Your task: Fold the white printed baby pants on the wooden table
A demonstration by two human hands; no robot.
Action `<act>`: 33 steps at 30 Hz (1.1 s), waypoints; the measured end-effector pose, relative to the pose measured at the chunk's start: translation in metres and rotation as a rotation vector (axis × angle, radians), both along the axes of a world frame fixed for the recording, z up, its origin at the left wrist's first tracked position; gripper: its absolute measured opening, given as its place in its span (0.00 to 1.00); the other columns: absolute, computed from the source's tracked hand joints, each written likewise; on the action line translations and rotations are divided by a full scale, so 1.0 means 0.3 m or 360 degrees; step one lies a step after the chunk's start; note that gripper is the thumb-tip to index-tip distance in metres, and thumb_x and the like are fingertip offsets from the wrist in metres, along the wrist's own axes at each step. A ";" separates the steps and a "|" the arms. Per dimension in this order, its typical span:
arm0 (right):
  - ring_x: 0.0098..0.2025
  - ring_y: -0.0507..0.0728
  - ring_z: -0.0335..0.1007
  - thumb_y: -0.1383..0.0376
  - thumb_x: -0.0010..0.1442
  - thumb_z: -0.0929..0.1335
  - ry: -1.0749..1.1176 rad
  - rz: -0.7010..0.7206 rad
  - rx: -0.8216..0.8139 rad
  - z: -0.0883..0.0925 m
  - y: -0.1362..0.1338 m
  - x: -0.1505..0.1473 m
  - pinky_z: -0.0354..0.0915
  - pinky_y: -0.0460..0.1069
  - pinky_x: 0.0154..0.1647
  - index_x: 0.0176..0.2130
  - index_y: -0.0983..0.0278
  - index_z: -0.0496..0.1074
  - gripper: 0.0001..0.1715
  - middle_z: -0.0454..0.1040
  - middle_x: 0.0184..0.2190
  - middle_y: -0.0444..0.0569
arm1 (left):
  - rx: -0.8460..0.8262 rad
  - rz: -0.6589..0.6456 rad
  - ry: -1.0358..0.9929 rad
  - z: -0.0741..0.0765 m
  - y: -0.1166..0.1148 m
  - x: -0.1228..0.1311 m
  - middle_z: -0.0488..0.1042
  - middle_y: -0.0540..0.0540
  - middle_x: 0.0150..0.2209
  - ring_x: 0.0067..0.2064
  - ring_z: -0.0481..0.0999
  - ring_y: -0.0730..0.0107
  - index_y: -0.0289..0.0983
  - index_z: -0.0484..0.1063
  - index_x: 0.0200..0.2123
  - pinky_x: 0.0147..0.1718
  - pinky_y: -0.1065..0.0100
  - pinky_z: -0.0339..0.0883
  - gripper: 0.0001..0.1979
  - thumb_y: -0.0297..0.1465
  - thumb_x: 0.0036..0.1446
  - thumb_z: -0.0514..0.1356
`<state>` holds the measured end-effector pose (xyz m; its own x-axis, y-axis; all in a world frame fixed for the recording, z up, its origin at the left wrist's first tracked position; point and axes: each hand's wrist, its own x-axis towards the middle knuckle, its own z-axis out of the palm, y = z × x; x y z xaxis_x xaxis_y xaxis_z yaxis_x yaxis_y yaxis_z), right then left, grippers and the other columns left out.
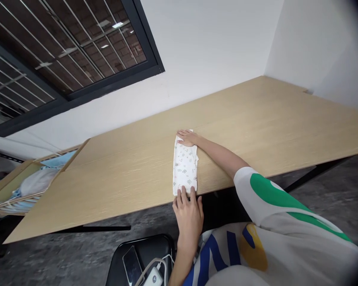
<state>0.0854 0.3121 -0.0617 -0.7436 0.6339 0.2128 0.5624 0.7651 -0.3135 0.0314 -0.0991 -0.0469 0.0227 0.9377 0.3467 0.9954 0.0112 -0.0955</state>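
A folded white cloth [185,165] with small printed figures lies lengthwise on the wooden table [131,167], reaching to its front edge. Its right side shows a small uneven flap. My right hand [187,137] rests flat on the cloth's far end, palm down with fingers stretched to the left. At the near end, my left hand [188,216] touches the cloth with its fingertips, fingers spread and thumb apart on the right. Neither hand grips the cloth.
Below the table stands a black chair [119,262] holding a phone [133,267] and a white device with a cable [154,278]. A wooden crib-like frame [10,180] with pale bedding sits at the left. A barred window [77,47] and white wall are behind.
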 end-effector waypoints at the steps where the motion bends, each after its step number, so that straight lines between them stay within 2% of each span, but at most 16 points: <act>1: 0.78 0.64 0.43 0.47 0.72 0.56 -0.0008 0.0006 0.0001 0.004 0.003 0.003 0.43 0.60 0.77 0.74 0.68 0.56 0.43 0.53 0.75 0.56 | 0.0011 0.0005 0.0006 -0.001 0.002 0.003 0.71 0.31 0.64 0.64 0.71 0.40 0.39 0.73 0.63 0.56 0.44 0.70 0.20 0.35 0.71 0.56; 6: 0.77 0.66 0.46 0.49 0.72 0.57 -0.0019 -0.0011 0.0026 0.025 -0.019 0.019 0.44 0.62 0.77 0.74 0.70 0.56 0.42 0.52 0.76 0.59 | 0.0055 -0.0006 0.0042 0.001 -0.001 0.031 0.72 0.31 0.61 0.59 0.74 0.41 0.40 0.74 0.61 0.52 0.44 0.71 0.19 0.34 0.70 0.58; 10: 0.78 0.66 0.42 0.56 0.71 0.60 0.0057 -0.0008 0.0190 0.052 -0.105 0.053 0.42 0.62 0.77 0.74 0.71 0.54 0.39 0.49 0.76 0.60 | 0.0024 -0.0131 -0.0049 0.012 -0.016 0.035 0.74 0.35 0.57 0.52 0.75 0.48 0.44 0.73 0.61 0.50 0.46 0.72 0.19 0.31 0.68 0.59; 12: 0.78 0.67 0.40 0.60 0.70 0.62 0.0077 0.0050 0.0255 0.080 -0.186 0.093 0.41 0.63 0.77 0.73 0.73 0.54 0.39 0.47 0.77 0.63 | -0.0047 -0.0266 -0.0189 0.024 -0.013 0.013 0.74 0.38 0.55 0.51 0.74 0.52 0.45 0.71 0.62 0.49 0.49 0.72 0.20 0.30 0.68 0.60; 14: 0.77 0.70 0.44 0.62 0.69 0.63 0.0096 0.0131 0.0252 0.117 -0.294 0.150 0.45 0.65 0.76 0.72 0.75 0.57 0.37 0.50 0.75 0.67 | -0.0133 -0.0413 -0.0389 0.038 0.000 -0.025 0.74 0.40 0.53 0.52 0.74 0.55 0.45 0.70 0.62 0.51 0.52 0.72 0.21 0.28 0.67 0.60; 16: 0.71 0.69 0.58 0.61 0.72 0.62 0.0147 0.0245 0.0166 0.156 -0.427 0.216 0.54 0.65 0.71 0.67 0.72 0.65 0.30 0.62 0.70 0.67 | -0.0175 -0.0504 -0.0571 0.050 0.017 -0.073 0.74 0.42 0.53 0.53 0.74 0.57 0.44 0.70 0.61 0.52 0.54 0.72 0.21 0.27 0.67 0.61; 18: 0.60 0.65 0.71 0.58 0.75 0.59 0.0178 0.0364 0.0034 0.182 -0.571 0.283 0.65 0.62 0.62 0.62 0.68 0.70 0.25 0.74 0.60 0.62 | -0.0174 -0.0541 -0.0687 0.057 0.030 -0.117 0.74 0.43 0.51 0.52 0.74 0.58 0.44 0.73 0.57 0.53 0.54 0.71 0.18 0.25 0.67 0.60; 21: 0.49 0.62 0.75 0.51 0.74 0.63 0.0139 0.0558 -0.0048 0.179 -0.777 0.361 0.68 0.58 0.52 0.58 0.66 0.73 0.26 0.79 0.48 0.57 | -0.0211 -0.0586 -0.0822 0.061 0.040 -0.155 0.76 0.45 0.50 0.53 0.74 0.60 0.44 0.75 0.53 0.53 0.56 0.71 0.15 0.24 0.69 0.56; 23: 0.47 0.63 0.73 0.46 0.69 0.68 0.0104 0.0587 0.0090 0.151 -0.888 0.392 0.68 0.59 0.51 0.57 0.67 0.73 0.31 0.79 0.45 0.57 | -0.0231 -0.0582 -0.0900 0.065 0.042 -0.163 0.76 0.46 0.50 0.53 0.74 0.61 0.45 0.75 0.53 0.54 0.57 0.70 0.15 0.26 0.71 0.54; 24: 0.48 0.64 0.72 0.47 0.68 0.69 0.0064 0.0580 0.0181 0.135 -0.933 0.401 0.67 0.59 0.51 0.57 0.68 0.73 0.31 0.78 0.46 0.58 | -0.0231 -0.0577 -0.0933 0.068 0.043 -0.164 0.77 0.46 0.49 0.53 0.75 0.61 0.46 0.75 0.54 0.55 0.56 0.70 0.15 0.27 0.72 0.53; 26: 0.48 0.64 0.72 0.54 0.71 0.69 -0.0021 0.0524 0.0320 0.112 -1.003 0.413 0.67 0.58 0.49 0.54 0.69 0.73 0.22 0.77 0.45 0.59 | -0.0221 -0.0597 -0.1013 0.079 0.039 -0.164 0.78 0.47 0.48 0.53 0.76 0.61 0.46 0.75 0.54 0.55 0.56 0.70 0.13 0.29 0.73 0.54; 28: 0.44 0.62 0.73 0.63 0.74 0.65 -0.0055 0.0465 0.0324 0.117 -1.051 0.426 0.66 0.56 0.46 0.50 0.67 0.74 0.12 0.78 0.42 0.57 | -0.0191 -0.0668 -0.1126 0.093 0.024 -0.164 0.79 0.47 0.47 0.51 0.77 0.62 0.45 0.76 0.52 0.53 0.58 0.72 0.11 0.31 0.72 0.56; 30: 0.41 0.60 0.73 0.66 0.75 0.62 -0.0002 0.0465 0.0212 0.155 -1.084 0.446 0.66 0.55 0.44 0.47 0.65 0.75 0.13 0.78 0.38 0.54 | -0.0082 -0.0749 -0.1255 0.106 0.000 -0.165 0.80 0.47 0.44 0.47 0.79 0.64 0.44 0.76 0.51 0.49 0.60 0.74 0.09 0.31 0.70 0.60; 33: 0.40 0.60 0.74 0.61 0.76 0.62 0.0171 0.0484 -0.0014 0.257 -1.103 0.484 0.67 0.55 0.44 0.48 0.59 0.77 0.15 0.79 0.37 0.51 | 0.0320 -0.0850 -0.1386 0.111 -0.034 -0.159 0.79 0.46 0.42 0.44 0.79 0.64 0.43 0.74 0.53 0.45 0.60 0.76 0.13 0.28 0.67 0.63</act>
<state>0.2308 -0.0189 0.0153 -0.8727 0.3883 0.2960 0.2720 0.8900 -0.3659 -0.0162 -0.1092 -0.0137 0.0850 0.8023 0.5909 0.5990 -0.5151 0.6131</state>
